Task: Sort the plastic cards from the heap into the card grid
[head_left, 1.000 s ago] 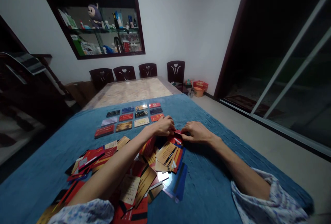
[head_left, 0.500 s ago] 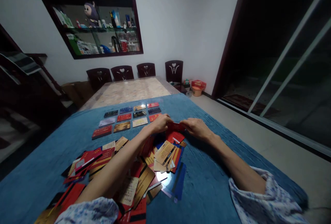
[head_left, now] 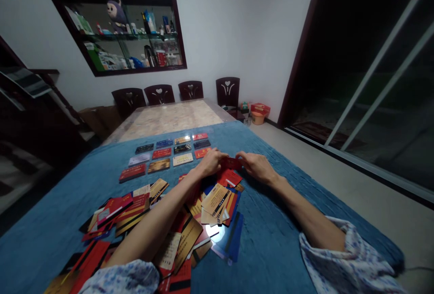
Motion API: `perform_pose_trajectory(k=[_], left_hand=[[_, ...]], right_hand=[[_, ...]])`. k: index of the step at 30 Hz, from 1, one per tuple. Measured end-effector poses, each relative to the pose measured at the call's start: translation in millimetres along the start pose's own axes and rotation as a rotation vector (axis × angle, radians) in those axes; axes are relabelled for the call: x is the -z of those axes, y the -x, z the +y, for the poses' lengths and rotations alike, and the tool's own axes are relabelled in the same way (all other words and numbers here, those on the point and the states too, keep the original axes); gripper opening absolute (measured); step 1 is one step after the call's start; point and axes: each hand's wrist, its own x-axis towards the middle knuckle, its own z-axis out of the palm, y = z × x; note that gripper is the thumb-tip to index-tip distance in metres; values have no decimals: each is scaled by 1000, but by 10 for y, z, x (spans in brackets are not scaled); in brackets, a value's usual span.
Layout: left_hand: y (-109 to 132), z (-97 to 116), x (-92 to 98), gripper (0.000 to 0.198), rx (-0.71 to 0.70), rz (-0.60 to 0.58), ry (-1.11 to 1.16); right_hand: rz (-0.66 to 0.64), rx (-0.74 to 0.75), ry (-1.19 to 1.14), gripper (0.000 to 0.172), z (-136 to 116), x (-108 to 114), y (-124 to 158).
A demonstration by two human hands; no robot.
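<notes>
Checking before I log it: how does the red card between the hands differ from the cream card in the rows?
Colour: the red card is deep red, the cream card pale.
Hold: the left hand and right hand grip the red card; nothing grips the cream card.
Pose: the red card seems tilted up; the cream card lies flat.
Both look oblong.

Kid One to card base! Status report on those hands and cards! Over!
Left fingers and right fingers gripping a red card. Loose cards heaped on the near side. Left forearm hiding some of them.
</notes>
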Motion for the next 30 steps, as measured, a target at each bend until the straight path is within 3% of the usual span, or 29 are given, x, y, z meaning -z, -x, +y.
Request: perform_pose_trajectory(k=[18,30], left_hand=[[54,151,-12,55,137,2,-146],[41,150,-39,36,166,-5,-190]], right_hand=[[15,-108,-31,28,-120,-104,16],[55,-59,-100,43,-19,-226,-16]])
